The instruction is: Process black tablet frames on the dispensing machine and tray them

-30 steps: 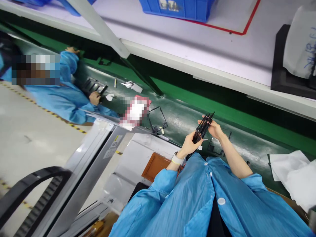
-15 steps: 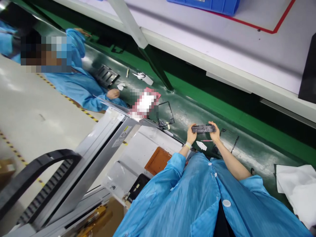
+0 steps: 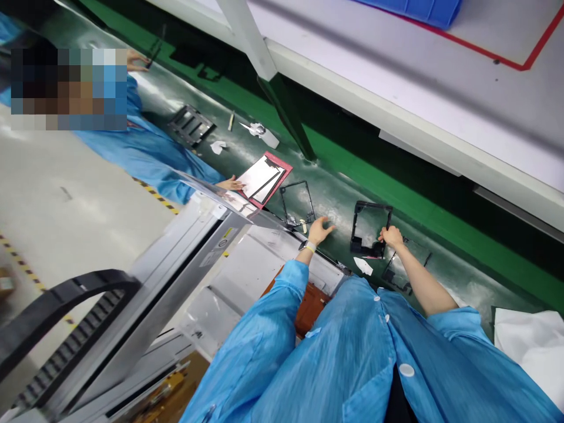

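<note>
My right hand (image 3: 391, 236) grips the right side of a stack of black rectangular frames (image 3: 372, 205), whose open middle faces me above the green bench. To its left, my left hand (image 3: 321, 230) is empty, thumb and fingers apart. Nearest to that hand lies a thin black frame (image 3: 310, 200) with a small pale piece (image 3: 303, 225) at its lower edge. Another thin black frame (image 3: 389, 273) lies partly behind my right wrist. A white scrap (image 3: 363, 265) and a thin pink stick (image 3: 373, 257) are just below the stack.
A co-worker's hand (image 3: 231, 184) touches a red-edged tray (image 3: 285, 167) with white and black sheets. Beyond are a slotted black tray (image 3: 191, 125) and a white bottle (image 3: 268, 138). A shelf post (image 3: 282, 111) rises behind the bench. White sheets (image 3: 529, 335) lie at right.
Both my hands held the stack edge-on before. My left hand has let go and moved left; the stack is now turned with its open face showing. The co-worker's hand has moved to the red-edged tray.
</note>
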Available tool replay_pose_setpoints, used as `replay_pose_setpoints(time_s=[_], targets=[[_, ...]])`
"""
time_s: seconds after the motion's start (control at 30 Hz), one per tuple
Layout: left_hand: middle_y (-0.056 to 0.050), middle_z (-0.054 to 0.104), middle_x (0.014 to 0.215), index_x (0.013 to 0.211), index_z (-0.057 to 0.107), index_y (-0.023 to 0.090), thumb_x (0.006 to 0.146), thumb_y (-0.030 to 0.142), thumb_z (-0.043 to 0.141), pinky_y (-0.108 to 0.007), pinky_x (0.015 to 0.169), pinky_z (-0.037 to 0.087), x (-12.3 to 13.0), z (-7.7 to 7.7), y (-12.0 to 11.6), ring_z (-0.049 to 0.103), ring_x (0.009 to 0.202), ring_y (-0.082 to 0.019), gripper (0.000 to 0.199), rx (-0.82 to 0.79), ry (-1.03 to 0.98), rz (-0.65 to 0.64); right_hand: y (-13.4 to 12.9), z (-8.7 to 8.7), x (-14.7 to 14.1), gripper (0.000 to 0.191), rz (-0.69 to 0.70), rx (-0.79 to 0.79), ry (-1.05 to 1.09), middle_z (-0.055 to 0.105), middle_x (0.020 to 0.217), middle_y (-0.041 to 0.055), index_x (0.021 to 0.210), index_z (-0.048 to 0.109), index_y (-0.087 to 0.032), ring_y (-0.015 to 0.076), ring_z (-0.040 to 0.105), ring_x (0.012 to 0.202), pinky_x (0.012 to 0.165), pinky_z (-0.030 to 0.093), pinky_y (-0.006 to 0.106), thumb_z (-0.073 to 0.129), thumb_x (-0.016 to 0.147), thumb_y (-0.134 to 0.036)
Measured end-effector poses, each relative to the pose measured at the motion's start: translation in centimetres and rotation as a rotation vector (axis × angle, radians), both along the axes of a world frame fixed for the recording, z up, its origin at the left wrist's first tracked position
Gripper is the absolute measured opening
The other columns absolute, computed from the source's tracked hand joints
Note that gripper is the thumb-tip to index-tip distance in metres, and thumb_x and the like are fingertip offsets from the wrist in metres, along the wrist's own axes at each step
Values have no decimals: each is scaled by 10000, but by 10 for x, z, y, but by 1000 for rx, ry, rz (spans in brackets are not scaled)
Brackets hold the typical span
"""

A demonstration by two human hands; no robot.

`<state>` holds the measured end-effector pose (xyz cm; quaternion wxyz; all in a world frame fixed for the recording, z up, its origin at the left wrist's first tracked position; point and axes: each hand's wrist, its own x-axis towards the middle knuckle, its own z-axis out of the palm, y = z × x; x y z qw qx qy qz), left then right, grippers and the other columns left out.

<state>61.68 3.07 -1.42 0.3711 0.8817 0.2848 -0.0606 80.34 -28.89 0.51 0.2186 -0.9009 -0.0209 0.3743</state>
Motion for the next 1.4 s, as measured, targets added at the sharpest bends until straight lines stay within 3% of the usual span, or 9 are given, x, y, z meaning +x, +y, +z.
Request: replay_pose_setpoints(time_s=[0.13,0.3,0.57,0.8,0.93,1.03,1.13,1.23,1.4], targets=[[-153,609,1555,1480,638,187,1061,476,734,-646,1252,469,-15,-4,44,577,1457,-365,518,205,125,152,10,-14,13,414,-27,-10,134,711,1364,114,1398,686,-167,243,734,1164,994,667,453,732,1092,-442],[-165,519,1663,1559,581,197,1045,460,752,-655,1283,425,-16,-11,67,499,1536,-392,602,285,208,94,10,-25,16,439,-6,-8,99,695,1405,120,1426,675,-172,258,723,1207,1026,657,477,735,1089,-447],[-155,597,1565,1529,602,194,1057,498,729,-630,1252,456,-4,-17,78,570,1454,-365,575,306,260,-80,-11,-25,3,406,7,-64,-21,702,1398,118,1389,695,-172,260,718,1226,1058,643,491,737,1087,-440],[-140,647,1484,1424,665,182,1044,474,764,-597,1181,539,3,-2,83,630,1370,-338,489,333,272,-168,-34,-5,-22,391,-74,-32,-104,717,1374,113,1385,698,-172,256,725,1221,1073,637,494,730,1094,-431],[-136,653,1450,1360,685,174,1028,480,777,-579,1158,545,12,16,66,632,1339,-331,461,324,227,-161,-50,9,-41,381,-120,27,-143,750,1289,96,1383,695,-168,231,751,1129,1060,638,480,722,1099,-421],[-145,637,1466,1356,676,166,991,431,805,-570,1176,516,20,44,40,604,1366,-343,469,323,123,-154,-64,18,-59,338,-145,92,-166,787,1227,85,1374,691,-167,213,774,1050,1060,627,450,707,1086,-343],[-187,650,1445,1396,653,150,909,258,811,-530,1201,495,23,88,5,595,1371,-364,523,336,-33,-162,-79,24,-79,336,-176,159,-190,820,1207,91,1352,693,-186,219,803,996,1030,622,397,646,1035,-287],[-192,691,1334,1458,621,163,898,187,727,-529,1186,500,19,150,-34,623,1301,-378,570,365,-216,-191,-98,30,-98,371,-216,215,-217,828,1204,103,1330,687,-198,239,818,986,984,636,396,597,990,-315],[-139,719,1263,1444,654,223,924,278,744,-585,1270,436,5,275,-99,635,1269,-371,531,423,-495,-409,-129,38,-126,356,-287,274,-267,831,1128,106,1254,691,-207,245,814,915,942,660,427,584,943,-344]])
